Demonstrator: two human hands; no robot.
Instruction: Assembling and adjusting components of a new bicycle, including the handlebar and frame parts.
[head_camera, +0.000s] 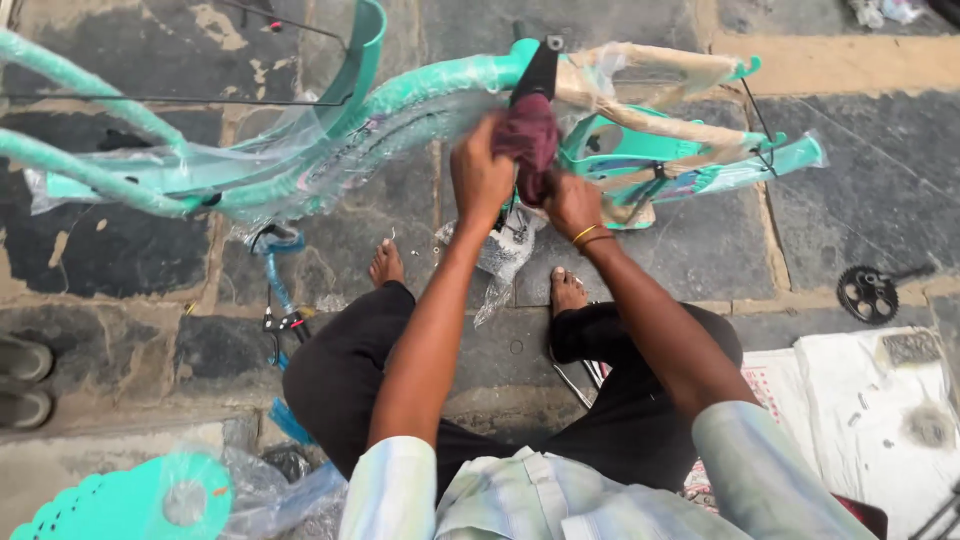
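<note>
- Two bare hands meet at upper centre of the frame, both on a dark red cloth (527, 140) bunched against a turquoise bicycle frame (420, 85).
- Left hand (480, 180): fingers curled shut on the lower left side of the cloth, pressing it to the frame.
- Right hand (572, 203): fingers closed on the lower right edge of the cloth; thin bangles (588, 236) sit at the wrist.
- Position of the cloth: directly above both sets of fingers, just under a black bracket (538, 70) on the frame tube. Its long axis runs roughly up and down the frame, across the tube.
- Bicycle frame: lies on its side across the upper half of the frame, long axis left to right, partly in clear plastic wrap (290, 170) and brown paper wrap (660, 75).
- Nearness: both hands touch the cloth; the left sits higher on it, the right lower and nearer the rear forks.
- Surroundings: stone floor (860, 150); bare feet below the frame; a black chain wheel with crank (868, 292) at right; a white sheet (870, 400) at lower right; a turquoise chain guard (130, 500) at lower left.
- Whether the cloth is tied to the frame cannot be told.
</note>
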